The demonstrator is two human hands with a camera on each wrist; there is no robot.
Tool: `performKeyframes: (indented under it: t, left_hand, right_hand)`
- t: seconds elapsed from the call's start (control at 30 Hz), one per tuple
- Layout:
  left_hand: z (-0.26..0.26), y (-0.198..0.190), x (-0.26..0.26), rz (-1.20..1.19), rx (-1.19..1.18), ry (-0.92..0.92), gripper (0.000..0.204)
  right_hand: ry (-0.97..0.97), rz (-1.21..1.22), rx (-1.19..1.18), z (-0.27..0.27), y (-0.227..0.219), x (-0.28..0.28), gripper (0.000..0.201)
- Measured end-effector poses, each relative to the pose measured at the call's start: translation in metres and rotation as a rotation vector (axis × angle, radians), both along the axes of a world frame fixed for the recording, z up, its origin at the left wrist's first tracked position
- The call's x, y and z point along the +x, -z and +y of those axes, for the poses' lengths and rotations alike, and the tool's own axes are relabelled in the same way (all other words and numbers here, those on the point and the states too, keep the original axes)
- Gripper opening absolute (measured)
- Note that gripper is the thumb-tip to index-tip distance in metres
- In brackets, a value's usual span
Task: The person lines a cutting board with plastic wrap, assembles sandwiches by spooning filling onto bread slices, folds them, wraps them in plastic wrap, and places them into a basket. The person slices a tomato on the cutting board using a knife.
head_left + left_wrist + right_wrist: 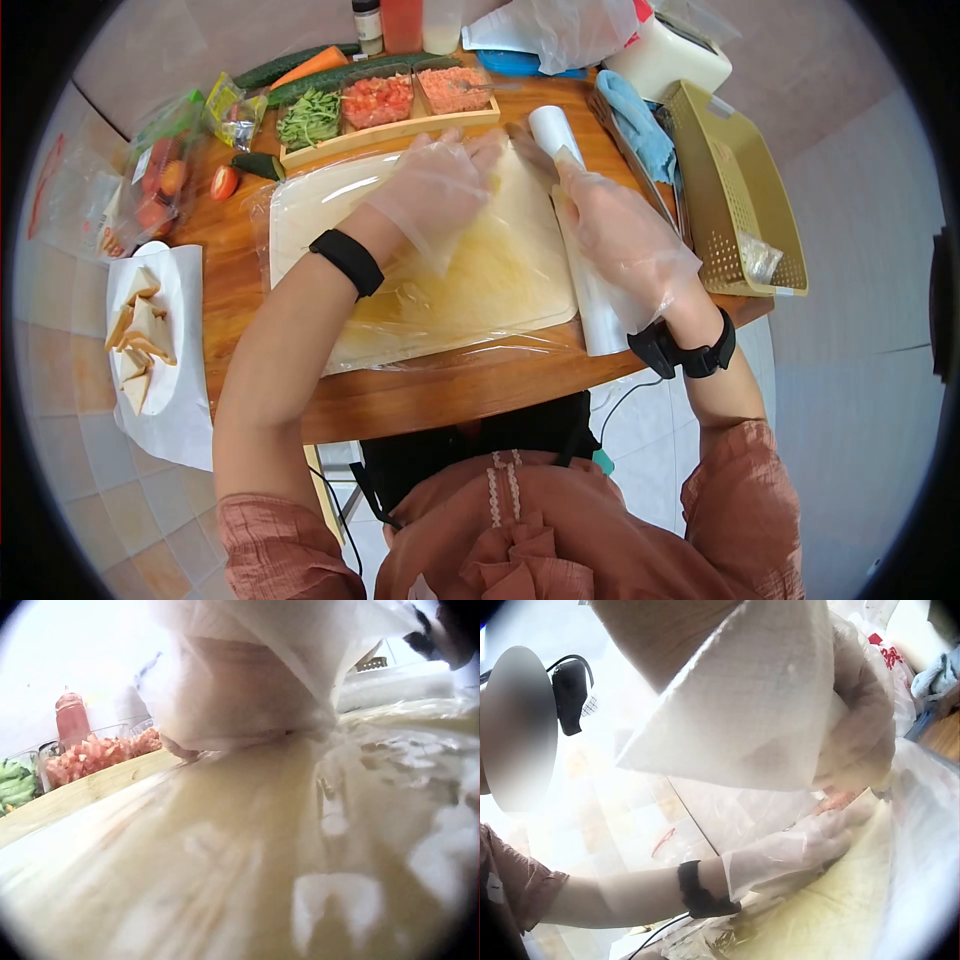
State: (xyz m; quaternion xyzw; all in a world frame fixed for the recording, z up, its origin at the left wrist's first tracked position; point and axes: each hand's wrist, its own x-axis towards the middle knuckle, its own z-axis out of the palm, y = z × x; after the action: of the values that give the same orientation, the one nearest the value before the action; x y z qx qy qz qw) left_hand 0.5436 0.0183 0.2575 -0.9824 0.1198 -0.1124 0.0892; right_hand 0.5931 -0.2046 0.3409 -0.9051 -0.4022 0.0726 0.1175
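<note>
In the head view, a large cream cutting board (520,270) with wet yellow stains lies on the wooden table, with clear plastic film around its edges. My left hand (435,185), in a clear plastic glove, is over the board's far part, close to the surface; its fingertips are largely hidden. The right hand (625,235), gloved too, grips a knife at the board's far right corner, the dark blade (530,150) pointing away to the left. Beneath the right forearm lies a long roll of plastic film (603,320) along the board's right side.
Behind the board, a wooden tray (400,130) holds shredded cucumber (310,118), diced tomato (378,100) and a pinkish chopped filling (450,88). Bread triangles (148,330) sit on a white plate at left. A perforated basket (735,200) stands at right, beside a blue cloth (640,125).
</note>
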Motion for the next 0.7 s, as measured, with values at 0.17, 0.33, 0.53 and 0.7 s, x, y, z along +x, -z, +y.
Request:
performKeyframes:
  t: [0.17,0.33,0.53,0.7]
  left_hand:
    - [0.002,-0.005,0.0,-0.018,0.02,0.103,0.059]
    - [0.002,-0.004,0.001,0.058,0.023,0.074,0.057]
    - [0.001,0.003,0.0,0.043,-0.007,0.041,0.057]
    - [0.0,0.001,-0.002,0.037,-0.067,0.007,0.056]
  right_hand:
    - [-0.036,-0.032,0.03,0.0,0.003,0.001,0.034]
    - [-0.075,-0.108,0.053,-0.001,0.006,-0.001,0.023]
    - [-0.08,-0.107,-0.013,-0.002,0.003,-0.003,0.018]
    - [-0.188,-0.161,0.067,-0.008,0.006,-0.003,0.016]
